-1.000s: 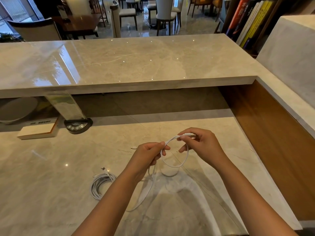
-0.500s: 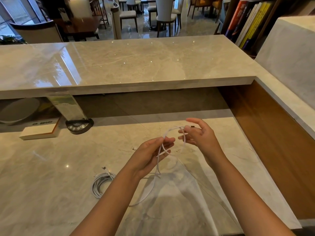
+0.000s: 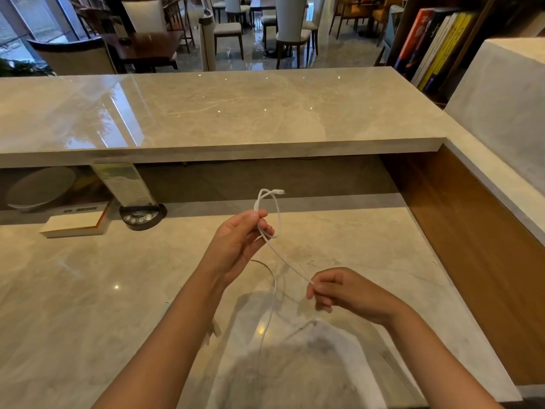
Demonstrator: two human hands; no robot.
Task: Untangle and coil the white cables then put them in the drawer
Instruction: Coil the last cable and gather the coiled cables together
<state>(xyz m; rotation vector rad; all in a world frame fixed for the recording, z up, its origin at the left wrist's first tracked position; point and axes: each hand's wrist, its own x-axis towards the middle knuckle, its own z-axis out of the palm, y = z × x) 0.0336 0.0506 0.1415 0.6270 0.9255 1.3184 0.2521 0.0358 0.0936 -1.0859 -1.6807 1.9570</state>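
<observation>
Above marble desk (image 3: 88,290): left hand (image 3: 236,243) pinches small loop of white cable (image 3: 290,265), plug tip pointing right. Cable runs diagonally down-right to right hand (image 3: 339,290), pinched in curled fingers; slack hangs below. Book spines (image 3: 427,45) lettering unreadable.

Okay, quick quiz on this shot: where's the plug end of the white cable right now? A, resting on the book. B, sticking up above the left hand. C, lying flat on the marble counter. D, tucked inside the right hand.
B: the left hand pinches a small loop of the white cable, and the plug end pokes out above its fingers, while the right hand pinches the cable lower down.
</observation>
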